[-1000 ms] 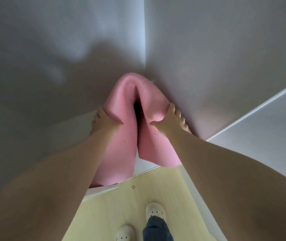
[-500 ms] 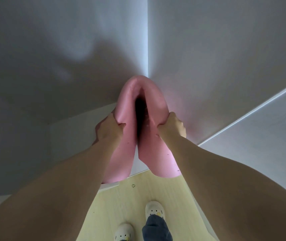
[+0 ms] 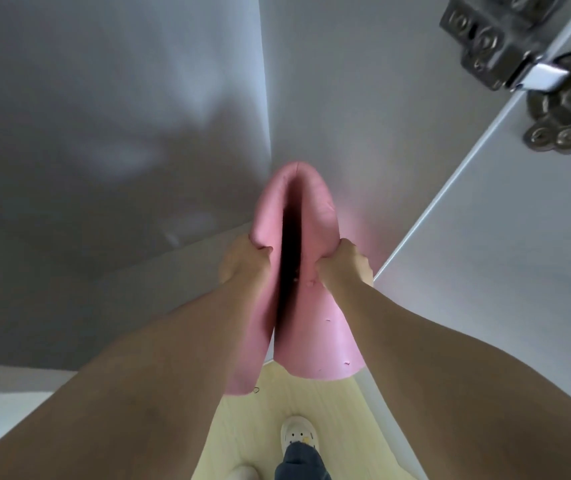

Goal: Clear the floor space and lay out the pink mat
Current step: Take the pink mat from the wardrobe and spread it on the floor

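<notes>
The folded pink mat (image 3: 315, 327) stands upright at frame centre, against the white corner. The left grip (image 3: 242, 263) and right grip (image 3: 346, 268) each clamp one fold. Best pull both folds evenly toward the floor (image 3: 260, 427), clear of the door (image 3: 485, 271) at right.

The left hand (image 3: 242, 268) and right hand (image 3: 346, 268) are bare, as are both forearms. Down at six o'clock is a white clog-style shoe (image 3: 298, 435) with round holes and small decorations on top. A dark blue denim trouser leg (image 3: 300, 463) with a frayed hem hangs over it. A second white shoe (image 3: 242, 473) lies at its eight o'clock, mostly cut off.
</notes>
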